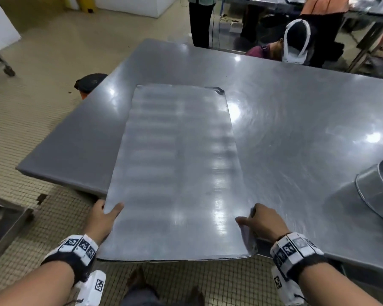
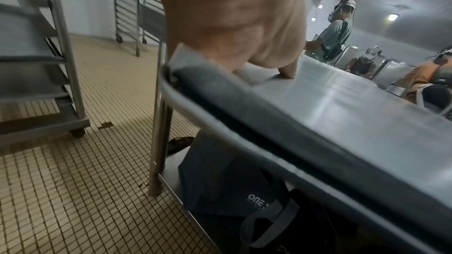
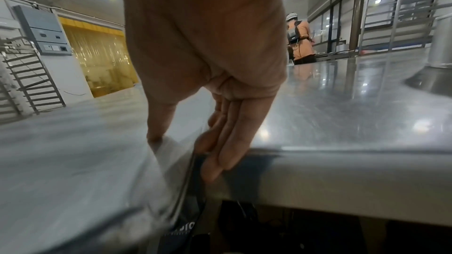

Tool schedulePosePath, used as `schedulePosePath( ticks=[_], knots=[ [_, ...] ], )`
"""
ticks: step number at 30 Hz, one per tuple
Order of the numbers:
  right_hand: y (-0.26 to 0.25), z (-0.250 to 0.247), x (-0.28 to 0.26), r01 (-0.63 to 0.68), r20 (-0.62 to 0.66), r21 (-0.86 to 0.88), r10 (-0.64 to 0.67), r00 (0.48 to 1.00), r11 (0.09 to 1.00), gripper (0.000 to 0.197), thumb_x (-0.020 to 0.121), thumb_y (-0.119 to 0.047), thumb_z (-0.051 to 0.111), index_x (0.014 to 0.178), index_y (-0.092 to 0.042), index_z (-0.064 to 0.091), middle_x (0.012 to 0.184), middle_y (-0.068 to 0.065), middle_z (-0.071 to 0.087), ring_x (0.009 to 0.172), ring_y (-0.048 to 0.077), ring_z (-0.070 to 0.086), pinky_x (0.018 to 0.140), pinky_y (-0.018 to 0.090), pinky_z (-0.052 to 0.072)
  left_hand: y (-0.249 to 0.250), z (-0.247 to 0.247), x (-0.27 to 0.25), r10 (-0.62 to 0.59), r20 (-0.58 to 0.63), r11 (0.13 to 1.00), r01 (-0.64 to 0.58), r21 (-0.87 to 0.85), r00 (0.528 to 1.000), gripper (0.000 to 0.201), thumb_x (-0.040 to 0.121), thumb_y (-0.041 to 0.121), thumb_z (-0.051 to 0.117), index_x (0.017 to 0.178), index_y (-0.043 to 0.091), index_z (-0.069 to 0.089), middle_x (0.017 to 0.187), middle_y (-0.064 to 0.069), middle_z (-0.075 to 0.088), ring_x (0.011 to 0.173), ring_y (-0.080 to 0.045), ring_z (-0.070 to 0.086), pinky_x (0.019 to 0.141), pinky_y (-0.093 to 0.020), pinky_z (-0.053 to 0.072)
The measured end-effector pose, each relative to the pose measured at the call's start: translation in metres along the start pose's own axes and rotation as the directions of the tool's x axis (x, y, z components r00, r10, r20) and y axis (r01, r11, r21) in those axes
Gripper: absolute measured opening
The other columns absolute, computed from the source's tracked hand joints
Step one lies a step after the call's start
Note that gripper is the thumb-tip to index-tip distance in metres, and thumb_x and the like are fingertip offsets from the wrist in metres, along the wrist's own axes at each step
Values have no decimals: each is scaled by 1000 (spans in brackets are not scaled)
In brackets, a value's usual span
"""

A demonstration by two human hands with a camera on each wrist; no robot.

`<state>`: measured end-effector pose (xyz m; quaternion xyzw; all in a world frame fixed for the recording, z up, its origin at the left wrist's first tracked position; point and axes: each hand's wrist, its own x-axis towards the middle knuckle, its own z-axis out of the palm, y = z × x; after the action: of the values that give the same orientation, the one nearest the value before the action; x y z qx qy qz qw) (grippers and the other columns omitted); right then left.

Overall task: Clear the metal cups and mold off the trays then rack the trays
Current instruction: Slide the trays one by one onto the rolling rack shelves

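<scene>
A large flat metal tray (image 1: 175, 164) lies lengthwise on the steel table (image 1: 296, 120), its near end sticking out past the table's front edge. Nothing lies on the tray's top. My left hand (image 1: 104, 215) grips the tray's near left edge, thumb on top and fingers underneath. My right hand (image 1: 259, 219) grips the near right edge the same way. In the left wrist view the left hand (image 2: 234, 26) sits over the tray (image 2: 342, 107) rim. In the right wrist view the right hand (image 3: 208, 84) pinches the tray (image 3: 73, 161) rim, fingers curled below.
A tilted metal bowl (image 1: 378, 191) lies at the table's right edge. Wheeled tray racks (image 2: 41, 55) stand on the tiled floor to my left. People (image 1: 294, 43) work beyond the table's far side. A dark bag (image 2: 232, 190) sits on the table's lower shelf.
</scene>
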<state>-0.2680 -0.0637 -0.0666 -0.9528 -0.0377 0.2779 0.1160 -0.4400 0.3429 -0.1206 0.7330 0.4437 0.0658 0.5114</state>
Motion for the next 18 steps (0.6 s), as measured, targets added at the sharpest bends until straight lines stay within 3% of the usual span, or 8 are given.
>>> schedulePosePath(
  ticks=[5,9,14,16,18],
  knots=[
    [0,20,-5,-39,-63,135,48,997,990,66,76,-77,60,100,-17,51,88,-1,64,79,17,61,63,32,46,-8,-12,7,50,-67,996,-44,82,997,28,85,32,80,90,10,64,83,-6,70,78,-31,67,72,-42,52],
    [-5,37,-13,-32,-155,254,73,985,967,62,82,-72,58,105,-15,45,83,-1,63,75,16,61,64,33,46,-15,-17,7,58,-61,996,-54,76,996,24,86,30,79,87,14,61,81,-2,68,82,-31,67,75,-42,51],
    [-6,51,-33,-10,-215,410,108,971,912,57,83,-67,61,114,-20,48,92,-3,60,85,18,61,72,34,48,-23,-34,5,31,90,995,-39,91,995,32,87,34,78,104,14,60,99,-7,72,92,-30,70,84,-51,57],
    [-7,51,-38,-18,-225,480,143,964,877,56,83,-65,62,111,-16,55,91,-1,62,81,14,59,68,31,47,-19,-41,2,38,157,996,-51,79,987,38,85,37,79,110,17,58,106,-5,72,97,-27,70,88,-54,56],
    [-7,47,-39,-8,-245,509,154,957,861,64,81,-66,61,102,-6,59,87,10,65,73,19,61,66,31,47,-13,-46,-2,49,176,997,-59,49,983,49,78,50,82,110,21,58,107,-3,71,97,-25,71,87,-53,57]
  ],
)
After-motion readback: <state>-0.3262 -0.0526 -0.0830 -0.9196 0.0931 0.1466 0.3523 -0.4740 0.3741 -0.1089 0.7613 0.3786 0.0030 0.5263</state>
